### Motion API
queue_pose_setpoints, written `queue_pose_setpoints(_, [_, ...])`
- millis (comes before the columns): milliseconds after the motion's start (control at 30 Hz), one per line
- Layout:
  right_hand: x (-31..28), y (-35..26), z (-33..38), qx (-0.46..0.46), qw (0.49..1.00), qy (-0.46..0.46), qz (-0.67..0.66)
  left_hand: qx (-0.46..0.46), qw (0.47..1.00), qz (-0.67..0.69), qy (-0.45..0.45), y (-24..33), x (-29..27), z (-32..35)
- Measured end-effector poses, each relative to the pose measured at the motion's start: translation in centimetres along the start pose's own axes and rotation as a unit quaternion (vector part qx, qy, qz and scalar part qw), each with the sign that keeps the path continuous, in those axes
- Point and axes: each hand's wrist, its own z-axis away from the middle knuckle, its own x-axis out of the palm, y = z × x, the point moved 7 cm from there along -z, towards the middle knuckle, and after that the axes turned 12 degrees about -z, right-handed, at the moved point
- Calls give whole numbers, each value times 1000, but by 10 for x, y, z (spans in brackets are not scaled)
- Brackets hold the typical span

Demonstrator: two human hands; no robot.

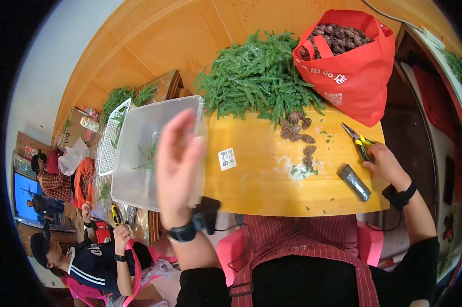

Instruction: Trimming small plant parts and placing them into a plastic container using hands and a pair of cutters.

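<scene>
My left hand (pixel 177 166) is raised in front of a clear plastic bin (pixel 121 169), blurred by motion. Its fingers look stretched out and nothing shows in them. At the table's right side, my right hand (pixel 388 162) has its fingers closed around the yellow-and-black handles of a pair of pliers (pixel 363 146), whose jaws point up and left. A dark glossy cylindrical bundle (pixel 354 182) lies just below that hand. Small brown pine cones (pixel 292 130) run in a loose line mid-table. A green artificial pine sprig (pixel 148 155) lies inside the bin.
Behind the table's middle is a heap of green artificial pine sprigs (pixel 261 74). A red bag (pixel 346 71) full of pine cones stands at the back right. A white label (pixel 227 159) lies on the yellow table (pixel 251 189). Left, a co-worker (pixel 95 266) sits holding pliers (pixel 117 215).
</scene>
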Motion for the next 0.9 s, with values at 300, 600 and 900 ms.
queue_pose_setpoints(300, [-29, -57, -3, -52, 998, -9, -34, -140, 969, 162, -126, -100, 172, -75])
queue_pose_setpoints(600, [-32, -115, -2, -112, 983, -107, -100, -85, 991, -39, -91, -105, 199, -116])
queue_pose_setpoints(900, [-8, -131, -46, -77, 930, -35, -358, -135, 972, 168, -95, -79, 138, -78])
